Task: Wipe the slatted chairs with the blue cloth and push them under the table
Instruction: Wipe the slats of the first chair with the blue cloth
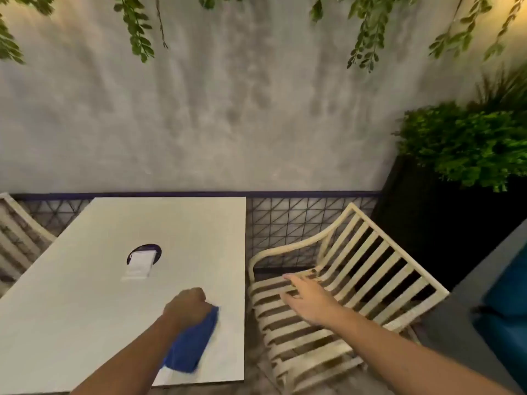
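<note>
hands differ: the left hand (186,305) grips the blue cloth (191,344) on the white desk (85,295) at lower centre, the right hand (309,299) reaches open-fingered over the slatted chair (356,277) beside it.

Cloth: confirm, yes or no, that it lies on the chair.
No, the left hand holds the cloth on the table, beside the chair.
</note>
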### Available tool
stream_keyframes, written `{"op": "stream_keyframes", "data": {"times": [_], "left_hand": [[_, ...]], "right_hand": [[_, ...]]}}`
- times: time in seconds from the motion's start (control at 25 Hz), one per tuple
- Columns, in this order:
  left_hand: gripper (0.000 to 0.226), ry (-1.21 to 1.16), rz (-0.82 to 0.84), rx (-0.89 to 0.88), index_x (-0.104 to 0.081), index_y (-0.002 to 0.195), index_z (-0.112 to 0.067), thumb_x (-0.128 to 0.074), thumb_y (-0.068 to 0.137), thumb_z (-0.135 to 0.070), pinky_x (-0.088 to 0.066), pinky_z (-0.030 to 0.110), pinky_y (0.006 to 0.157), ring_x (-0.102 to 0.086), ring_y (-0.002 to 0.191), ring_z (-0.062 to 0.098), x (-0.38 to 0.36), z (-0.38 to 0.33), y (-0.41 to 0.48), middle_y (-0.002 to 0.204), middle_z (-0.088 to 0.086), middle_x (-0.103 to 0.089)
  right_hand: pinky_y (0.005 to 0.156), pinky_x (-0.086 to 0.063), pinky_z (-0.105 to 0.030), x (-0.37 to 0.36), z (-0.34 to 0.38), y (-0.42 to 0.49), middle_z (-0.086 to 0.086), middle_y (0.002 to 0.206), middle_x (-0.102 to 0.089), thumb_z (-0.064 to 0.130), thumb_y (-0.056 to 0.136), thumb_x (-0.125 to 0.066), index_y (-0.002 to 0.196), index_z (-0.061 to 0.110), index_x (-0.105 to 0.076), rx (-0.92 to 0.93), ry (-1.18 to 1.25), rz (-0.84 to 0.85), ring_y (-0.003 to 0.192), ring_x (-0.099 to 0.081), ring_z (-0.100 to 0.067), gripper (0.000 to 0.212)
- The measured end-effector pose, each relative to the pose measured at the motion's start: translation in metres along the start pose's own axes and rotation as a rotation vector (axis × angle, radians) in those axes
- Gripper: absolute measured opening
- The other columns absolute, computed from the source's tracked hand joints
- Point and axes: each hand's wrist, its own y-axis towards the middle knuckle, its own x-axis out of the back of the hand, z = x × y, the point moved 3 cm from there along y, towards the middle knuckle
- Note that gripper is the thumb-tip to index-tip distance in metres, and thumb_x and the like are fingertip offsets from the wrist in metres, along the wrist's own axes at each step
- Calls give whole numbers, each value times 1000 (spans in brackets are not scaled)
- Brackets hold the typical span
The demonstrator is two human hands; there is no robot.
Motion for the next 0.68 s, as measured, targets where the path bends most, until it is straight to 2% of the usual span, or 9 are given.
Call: {"op": "stream_keyframes", "data": {"times": [0.04,0.12,0.2,0.28,0.4,0.48,0.6,0.68], "left_hand": [[52,-5,47,-6,-60,127,-19,-47,85,-48,-49,32,90,-60,115,24,-16,8,7,135,6,-60],[67,-24,93,86,-42,148,-15,-47,92,-53,-47,36,102,-52,129,31,-38,21,8,151,13,-44],[74,-64,51,244,-23,158,-13,-44,100,-54,-39,46,111,-39,140,39,-66,38,5,159,18,-31],[70,-146,-20,355,-28,155,-12,-39,102,-54,-38,53,112,-40,138,41,-89,49,7,154,20,-37],[61,-182,29,406,-42,146,-9,-38,100,-49,-42,54,108,-48,132,40,-116,69,25,146,19,-48],[65,-109,43,432,-34,153,-9,-38,102,-49,-40,54,111,-42,138,38,-112,72,24,154,16,-40],[80,-125,-132,436,-23,154,-11,-59,95,-52,-38,55,108,-38,136,38,-100,75,16,150,15,-37],[92,-186,-81,445,-23,155,-9,-68,88,-53,-39,53,110,-42,135,39,-107,88,23,148,18,-41]], "right_hand": [[108,-41,-34,-9,-7,-4,3,157,-41,60,100,-44,157,37,-31,-23,30,26,139,-44,-20,63],[107,-41,-30,-29,-22,-11,3,155,-43,56,100,-48,156,34,-34,-77,87,98,136,-46,-17,62],[107,-42,-29,-47,-33,-19,1,152,-47,51,101,-52,155,31,-37,-130,151,148,134,-48,-16,60],[105,-45,-30,-59,-36,-27,0,146,-52,47,102,-52,154,29,-39,-160,218,169,129,-53,-16,57],[99,-47,-29,-67,-36,-35,5,134,-55,42,103,-53,152,28,-41,-209,332,208,123,-57,-15,52],[100,-47,-30,-72,-37,-39,6,128,-56,42,103,-54,150,27,-44,-233,367,217,119,-57,-15,50],[96,-50,-33,-73,-40,-44,-5,127,-61,38,103,-53,148,27,-46,-282,428,228,114,-61,-20,47],[95,-49,-31,-69,-44,-47,-4,127,-60,38,104,-52,149,27,-44,-291,437,220,114,-60,-19,47]]}}
